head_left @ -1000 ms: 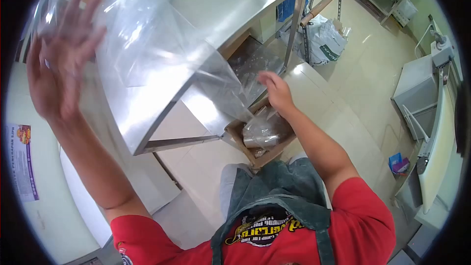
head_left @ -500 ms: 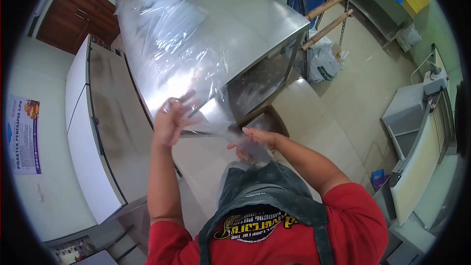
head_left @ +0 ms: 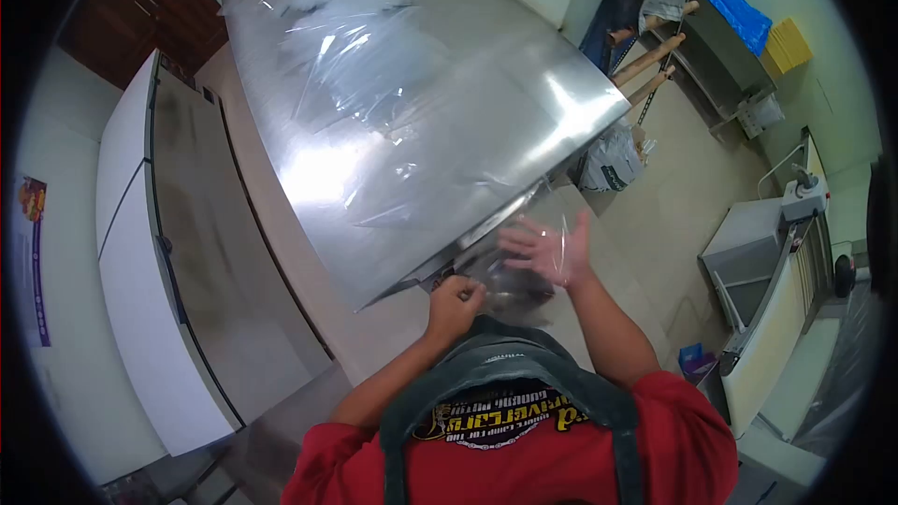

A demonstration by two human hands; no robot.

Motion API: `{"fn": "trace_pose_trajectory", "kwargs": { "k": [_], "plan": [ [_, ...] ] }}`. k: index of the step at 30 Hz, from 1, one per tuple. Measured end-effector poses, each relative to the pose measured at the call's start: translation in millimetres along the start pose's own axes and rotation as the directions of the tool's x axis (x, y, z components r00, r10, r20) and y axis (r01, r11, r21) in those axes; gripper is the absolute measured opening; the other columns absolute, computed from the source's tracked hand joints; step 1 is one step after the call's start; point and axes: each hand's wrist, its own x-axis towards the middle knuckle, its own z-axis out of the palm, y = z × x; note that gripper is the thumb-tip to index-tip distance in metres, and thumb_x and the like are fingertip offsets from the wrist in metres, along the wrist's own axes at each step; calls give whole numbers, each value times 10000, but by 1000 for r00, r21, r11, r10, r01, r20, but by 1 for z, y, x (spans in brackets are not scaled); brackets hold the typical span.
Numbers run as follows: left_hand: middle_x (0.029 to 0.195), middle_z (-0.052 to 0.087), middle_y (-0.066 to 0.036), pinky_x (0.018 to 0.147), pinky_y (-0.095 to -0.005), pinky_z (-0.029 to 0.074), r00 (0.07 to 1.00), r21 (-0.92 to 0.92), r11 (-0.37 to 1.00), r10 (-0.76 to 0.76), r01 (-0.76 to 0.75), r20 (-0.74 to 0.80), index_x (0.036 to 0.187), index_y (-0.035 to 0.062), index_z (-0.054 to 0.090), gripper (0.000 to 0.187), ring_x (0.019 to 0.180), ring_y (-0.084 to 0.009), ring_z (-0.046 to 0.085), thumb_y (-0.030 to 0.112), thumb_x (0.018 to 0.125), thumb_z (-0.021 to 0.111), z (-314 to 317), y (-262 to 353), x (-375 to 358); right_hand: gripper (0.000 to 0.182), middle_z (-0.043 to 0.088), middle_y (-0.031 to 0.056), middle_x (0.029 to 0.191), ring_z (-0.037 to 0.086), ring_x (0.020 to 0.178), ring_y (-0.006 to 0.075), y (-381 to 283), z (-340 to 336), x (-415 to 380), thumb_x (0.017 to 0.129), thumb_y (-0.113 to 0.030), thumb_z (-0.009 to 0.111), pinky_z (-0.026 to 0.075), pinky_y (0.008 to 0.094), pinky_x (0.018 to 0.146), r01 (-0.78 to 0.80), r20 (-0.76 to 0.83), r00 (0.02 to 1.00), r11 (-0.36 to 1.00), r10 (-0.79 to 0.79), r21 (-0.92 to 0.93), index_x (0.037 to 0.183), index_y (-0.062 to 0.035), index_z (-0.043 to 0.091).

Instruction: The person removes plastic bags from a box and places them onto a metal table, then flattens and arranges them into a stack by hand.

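A clear plastic bag (head_left: 510, 266) stretches between my two hands at the front edge of the steel table. My left hand (head_left: 456, 307) is closed in a pinch on its left side, low in front of the apron. On the right, my right hand (head_left: 554, 251) is spread open, palm turned inward, and the clear film overlaps its fingers and palm. More clear plastic bags (head_left: 360, 47) lie in a loose, shiny heap on the far left part of the steel table (head_left: 496, 84), with a few single ones closer to me.
A white-sided, steel-topped unit (head_left: 220, 252) runs along the left. At the back right, a rack with wooden rollers (head_left: 645, 65) stands beside a white sack (head_left: 613, 159). A machine with a pale belt (head_left: 776, 318) is on the right.
My left hand has come down and right from above the table edge and closed on the bag. My right hand has moved up and right and spread open. The view has shifted.
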Motion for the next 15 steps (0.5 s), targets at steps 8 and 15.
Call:
{"fn": "trace_pose_trajectory", "kwargs": {
  "k": [8, 15],
  "plan": [
    [944, 697, -146, 823, -404, 514, 869, 132, 860, 477, -492, 129, 939, 10, 718, 210, 871, -320, 663, 210, 877, 713, -91, 44, 19, 585, 682, 140, 961, 700, 833, 205, -35, 54, -2, 953, -315, 653, 569, 356, 796, -296, -424, 886, 474, -189, -829, 1382, 40, 474],
    [1541, 354, -228, 1162, -559, 212, 970, 733, 663, 244, -152, -19, 1427, -43, 433, 650, 1435, -378, 311, 466, 1024, 396, -141, 30, 166, 359, 617, 61, 725, 646, 625, 154, -35, 50, -13, 890, -42, 594, 545, 297, 583, -491, -641, 683, 430, -349, -758, 1240, 20, 546]
  ]
}}
